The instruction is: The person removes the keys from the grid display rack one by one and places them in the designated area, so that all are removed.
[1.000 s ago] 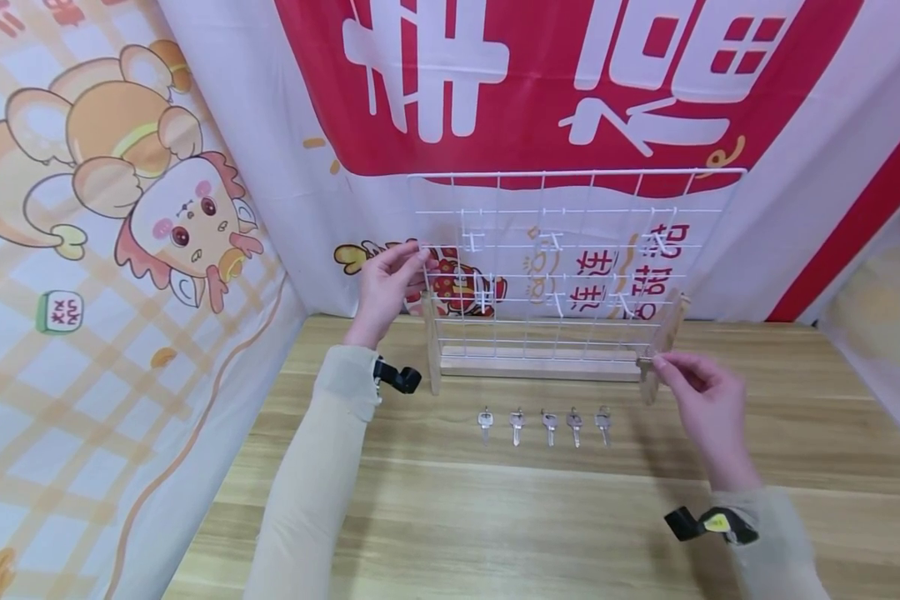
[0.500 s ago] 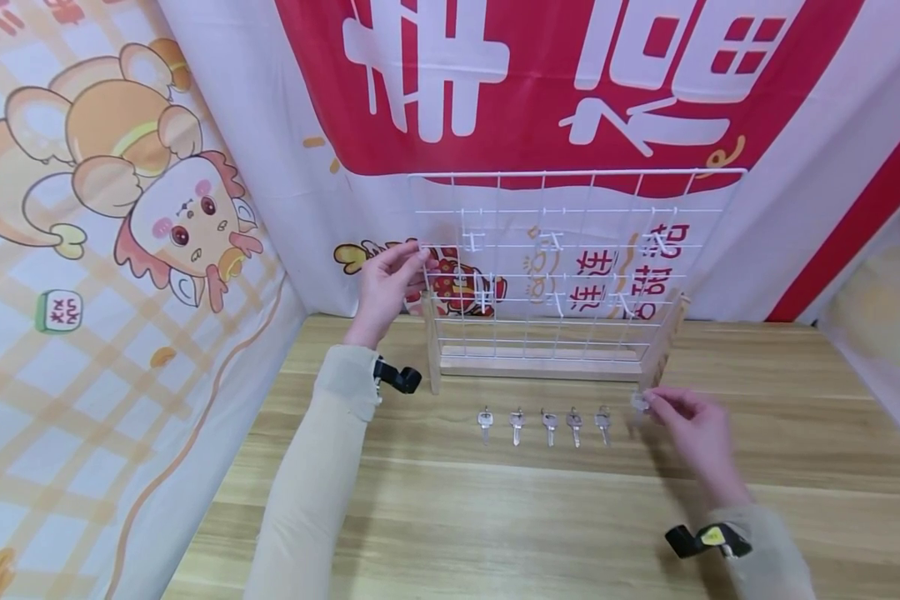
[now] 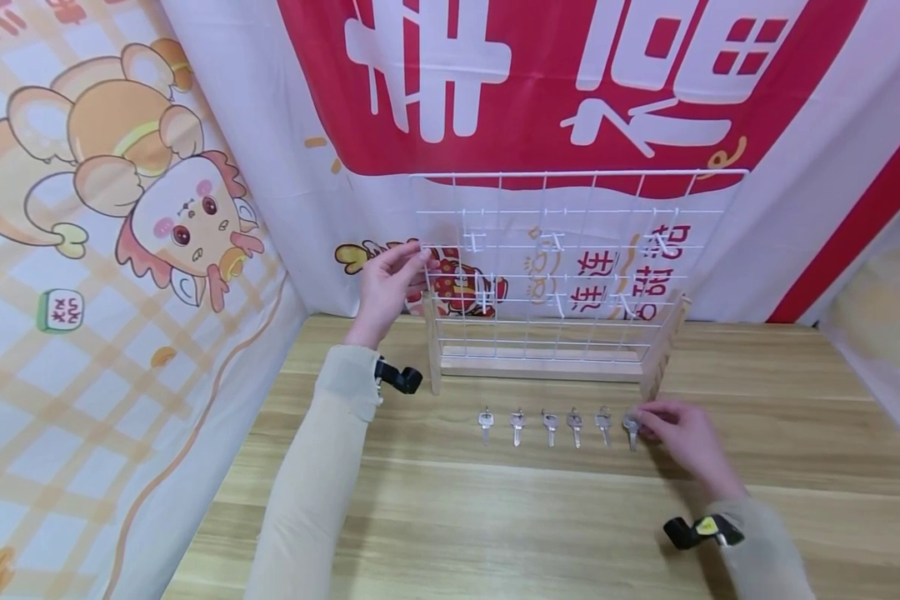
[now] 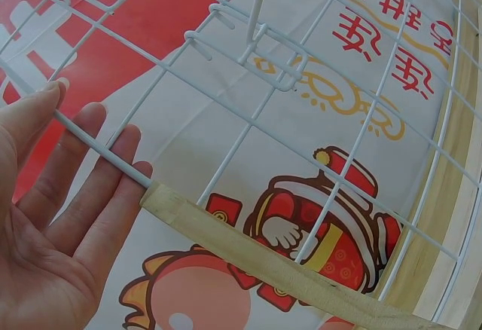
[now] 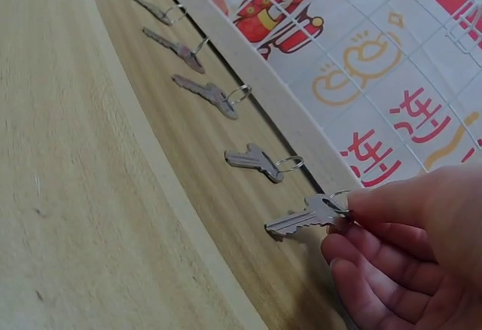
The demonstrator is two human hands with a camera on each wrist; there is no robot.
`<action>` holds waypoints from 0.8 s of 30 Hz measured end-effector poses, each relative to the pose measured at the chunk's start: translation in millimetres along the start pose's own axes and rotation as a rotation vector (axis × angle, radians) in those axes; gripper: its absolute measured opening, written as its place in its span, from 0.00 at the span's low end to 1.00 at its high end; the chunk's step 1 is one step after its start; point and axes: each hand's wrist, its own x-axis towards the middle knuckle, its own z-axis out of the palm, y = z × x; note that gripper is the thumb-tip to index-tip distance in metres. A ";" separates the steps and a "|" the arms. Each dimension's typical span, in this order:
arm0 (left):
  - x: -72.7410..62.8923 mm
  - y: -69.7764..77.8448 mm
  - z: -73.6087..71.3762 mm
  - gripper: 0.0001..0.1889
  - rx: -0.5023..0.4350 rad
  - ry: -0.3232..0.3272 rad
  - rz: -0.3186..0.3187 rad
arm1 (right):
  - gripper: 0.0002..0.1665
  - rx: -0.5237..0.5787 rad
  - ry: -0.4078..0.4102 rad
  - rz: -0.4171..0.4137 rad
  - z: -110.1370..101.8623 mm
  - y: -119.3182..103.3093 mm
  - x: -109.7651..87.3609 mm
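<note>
My right hand point(image 3: 678, 433) pinches a silver key point(image 5: 305, 217) by its head and ring, low at the right end of a row of keys point(image 5: 256, 162). The blade of the pinched key points toward the front of the table. Each key in the row has a small metal ring, and several lie side by side, blades toward me. With my left hand point(image 3: 390, 287) I hold the left edge of a white wire grid rack point(image 3: 543, 277), thumb in front and fingers behind, as the left wrist view shows. White hooks point(image 4: 275, 57) sit on the grid.
Wooden feet and a crossbar point(image 3: 540, 367) support the grid on the wood-grain table point(image 3: 450, 517). A printed red and white cloth point(image 3: 540, 83) hangs right behind it. Another patterned cloth point(image 3: 120, 350) covers the left side.
My right hand has come down from the rack's right foot to the tabletop, bringing its key to the right end of the row. The left hand has stayed in place.
</note>
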 end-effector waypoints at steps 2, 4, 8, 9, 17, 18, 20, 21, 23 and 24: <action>-0.2 0.3 -0.1 0.19 0.004 -0.002 -0.001 | 0.22 -0.032 0.000 -0.002 1.2 -0.4 1.0; -0.3 0.5 -0.1 0.19 0.008 -0.003 -0.002 | 0.21 -0.059 0.000 -0.007 2.5 -1.1 2.1; -0.5 1.3 0.2 0.19 0.013 -0.002 -0.007 | 0.20 -0.099 0.006 -0.008 4.6 -4.0 3.6; -0.5 1.4 0.3 0.19 0.012 -0.001 -0.007 | 0.20 -0.106 0.010 -0.013 5.2 -4.7 3.9; -0.1 0.8 0.5 0.20 0.005 0.000 -0.006 | 0.17 -0.169 0.054 -0.062 8.2 -7.6 4.9; -0.1 0.5 0.3 0.20 0.007 0.000 -0.006 | 0.16 -0.174 0.057 -0.063 8.5 -7.2 5.2; -0.1 -0.3 -0.1 0.20 0.008 -0.001 -0.004 | 0.16 -0.181 0.065 -0.067 8.8 -6.4 6.1; 0.0 -0.6 -0.3 0.20 0.009 -0.001 -0.003 | 0.16 -0.181 0.069 -0.067 8.9 -6.0 6.5; 0.5 -1.2 -0.4 0.19 0.007 0.001 -0.002 | 0.15 -0.182 0.074 -0.071 8.9 -5.3 7.7; 0.5 -1.2 -0.5 0.19 0.006 0.001 0.000 | 0.15 -0.182 0.075 -0.071 9.0 -5.2 8.1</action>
